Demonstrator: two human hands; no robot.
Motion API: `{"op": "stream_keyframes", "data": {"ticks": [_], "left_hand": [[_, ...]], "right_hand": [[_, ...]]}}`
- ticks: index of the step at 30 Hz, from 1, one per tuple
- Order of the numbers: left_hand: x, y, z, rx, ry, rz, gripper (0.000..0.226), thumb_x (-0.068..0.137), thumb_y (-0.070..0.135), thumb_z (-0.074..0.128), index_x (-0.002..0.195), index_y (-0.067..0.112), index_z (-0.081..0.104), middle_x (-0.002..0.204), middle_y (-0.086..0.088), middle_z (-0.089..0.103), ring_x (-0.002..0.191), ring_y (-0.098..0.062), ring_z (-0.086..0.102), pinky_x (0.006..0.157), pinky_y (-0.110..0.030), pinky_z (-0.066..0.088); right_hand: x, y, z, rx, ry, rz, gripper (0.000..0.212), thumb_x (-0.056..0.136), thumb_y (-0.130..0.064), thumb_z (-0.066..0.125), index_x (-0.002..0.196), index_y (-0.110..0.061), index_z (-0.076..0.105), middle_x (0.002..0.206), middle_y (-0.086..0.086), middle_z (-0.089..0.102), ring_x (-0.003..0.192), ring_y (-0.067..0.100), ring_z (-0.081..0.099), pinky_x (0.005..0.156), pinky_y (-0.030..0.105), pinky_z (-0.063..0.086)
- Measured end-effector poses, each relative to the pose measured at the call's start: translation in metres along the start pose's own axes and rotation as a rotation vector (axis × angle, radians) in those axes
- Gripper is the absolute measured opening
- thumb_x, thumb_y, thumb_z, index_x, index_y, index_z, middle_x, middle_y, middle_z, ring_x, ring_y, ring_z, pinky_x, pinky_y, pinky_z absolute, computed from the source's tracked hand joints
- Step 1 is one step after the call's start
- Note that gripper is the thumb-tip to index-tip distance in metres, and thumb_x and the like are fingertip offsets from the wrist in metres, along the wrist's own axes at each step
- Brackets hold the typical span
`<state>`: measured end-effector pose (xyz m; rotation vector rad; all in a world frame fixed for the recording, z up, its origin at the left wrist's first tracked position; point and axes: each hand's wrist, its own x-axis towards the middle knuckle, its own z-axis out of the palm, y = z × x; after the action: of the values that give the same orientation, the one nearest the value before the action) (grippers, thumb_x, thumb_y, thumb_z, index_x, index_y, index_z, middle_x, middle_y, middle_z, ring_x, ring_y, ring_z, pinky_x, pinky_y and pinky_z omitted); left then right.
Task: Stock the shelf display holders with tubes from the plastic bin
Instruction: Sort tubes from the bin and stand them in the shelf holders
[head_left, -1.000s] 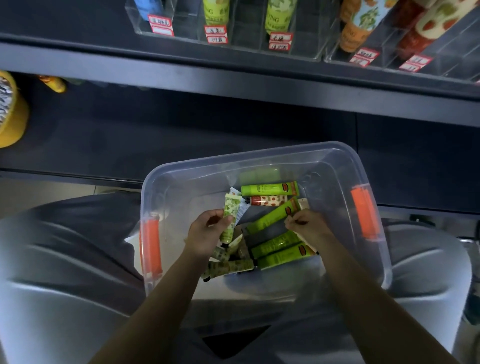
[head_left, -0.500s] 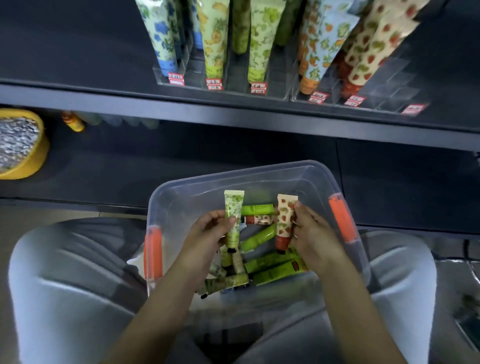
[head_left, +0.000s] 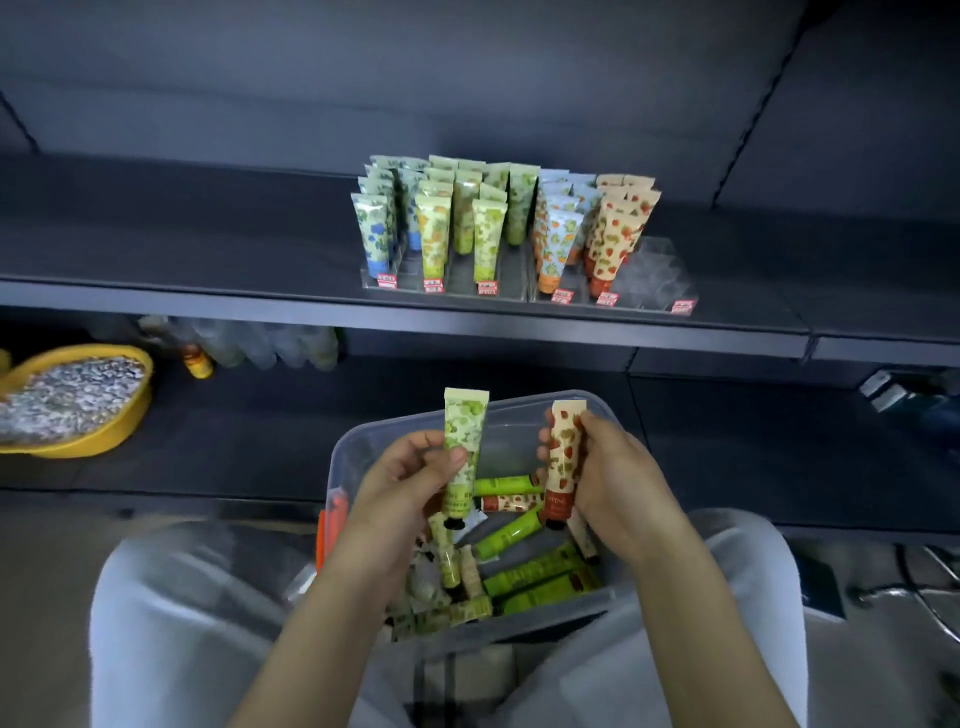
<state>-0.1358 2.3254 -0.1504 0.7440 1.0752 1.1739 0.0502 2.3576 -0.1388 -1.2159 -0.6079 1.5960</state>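
A clear plastic bin (head_left: 358, 441) with orange latches rests on my lap and holds several loose tubes (head_left: 530, 577), mostly green. My left hand (head_left: 410, 483) grips a green-patterned tube (head_left: 464, 441) upright above the bin. My right hand (head_left: 618, 478) grips a cream tube with strawberry print and a red cap end (head_left: 563, 462), also upright. On the dark shelf ahead stand clear display holders (head_left: 649, 280) filled with rows of upright tubes (head_left: 488, 223); the rightmost slots hold nothing.
A yellow basket (head_left: 78, 400) of silvery pieces sits on the lower shelf at left, beside a small orange bottle (head_left: 197, 361) and clear bottles. Red price tags (head_left: 485, 287) line the holders' front. The shelf edge (head_left: 415, 317) runs between bin and holders.
Both hands lifted a tube each out of the bin and raised them upright. The view tilted up, bringing the shelf and its holders fully into sight.
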Motion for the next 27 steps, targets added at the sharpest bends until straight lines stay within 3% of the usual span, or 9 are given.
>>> {"op": "stream_keyframes", "data": {"ticks": [4, 8, 13, 15, 18, 23, 27], "left_hand": [[-0.012, 0.022, 0.011, -0.025, -0.017, 0.089, 0.02, 0.085, 0.016, 0.064, 0.104, 0.012, 0.062, 0.086, 0.001, 0.066, 0.074, -0.011, 0.062, 0.071, -0.028, 0.047], [-0.007, 0.044, 0.028, -0.026, -0.035, 0.178, 0.014, 0.085, 0.014, 0.064, 0.099, 0.014, 0.063, 0.077, 0.003, 0.067, 0.065, -0.007, 0.061, 0.058, -0.02, 0.049], [0.02, 0.065, 0.055, 0.016, -0.068, 0.193, 0.016, 0.084, 0.015, 0.066, 0.099, 0.014, 0.066, 0.082, 0.002, 0.068, 0.073, -0.01, 0.061, 0.069, -0.025, 0.05], [0.036, 0.07, 0.065, 0.014, -0.071, 0.172, 0.023, 0.083, 0.017, 0.067, 0.105, 0.012, 0.066, 0.087, 0.001, 0.068, 0.078, -0.011, 0.062, 0.078, -0.029, 0.049], [0.059, 0.078, 0.079, 0.012, -0.095, 0.167, 0.03, 0.085, 0.017, 0.066, 0.114, 0.009, 0.063, 0.089, 0.002, 0.068, 0.078, -0.008, 0.063, 0.078, -0.029, 0.049], [0.086, 0.082, 0.097, 0.015, -0.092, 0.138, 0.021, 0.084, 0.019, 0.067, 0.103, 0.024, 0.063, 0.096, 0.007, 0.072, 0.091, -0.008, 0.065, 0.093, -0.031, 0.049], [0.105, 0.078, 0.105, 0.013, -0.085, 0.106, 0.017, 0.084, 0.018, 0.066, 0.099, 0.025, 0.063, 0.092, 0.012, 0.073, 0.087, -0.003, 0.067, 0.087, -0.027, 0.049]], "right_hand": [[-0.027, -0.021, 0.009, -0.026, -0.029, -0.125, 0.03, 0.101, -0.02, 0.036, 0.099, -0.004, 0.062, 0.078, 0.009, 0.066, 0.068, 0.017, 0.059, 0.07, 0.033, 0.048], [-0.036, -0.05, 0.011, -0.027, -0.043, -0.243, 0.021, 0.1, -0.012, 0.04, 0.1, -0.006, 0.06, 0.081, 0.009, 0.068, 0.074, 0.019, 0.061, 0.074, 0.035, 0.05], [-0.02, -0.089, 0.002, -0.178, -0.034, -0.404, 0.022, 0.099, -0.018, 0.045, 0.092, -0.018, 0.066, 0.081, 0.003, 0.065, 0.081, 0.018, 0.058, 0.08, 0.036, 0.048], [-0.004, -0.105, -0.004, -0.251, 0.022, -0.488, 0.022, 0.099, -0.016, 0.046, 0.091, -0.017, 0.066, 0.085, 0.003, 0.063, 0.081, 0.017, 0.055, 0.078, 0.033, 0.046], [0.028, -0.132, -0.014, -0.324, 0.149, -0.61, 0.021, 0.098, -0.014, 0.048, 0.089, -0.017, 0.067, 0.093, 0.001, 0.066, 0.085, 0.014, 0.059, 0.085, 0.032, 0.048], [0.075, -0.167, -0.026, -0.349, 0.302, -0.66, 0.024, 0.098, -0.01, 0.045, 0.088, -0.024, 0.061, 0.088, -0.008, 0.066, 0.086, 0.008, 0.063, 0.083, 0.024, 0.052], [0.108, -0.185, -0.032, -0.335, 0.313, -0.693, 0.017, 0.096, -0.005, 0.046, 0.102, -0.018, 0.055, 0.083, -0.007, 0.066, 0.082, 0.008, 0.064, 0.078, 0.022, 0.055]]}}
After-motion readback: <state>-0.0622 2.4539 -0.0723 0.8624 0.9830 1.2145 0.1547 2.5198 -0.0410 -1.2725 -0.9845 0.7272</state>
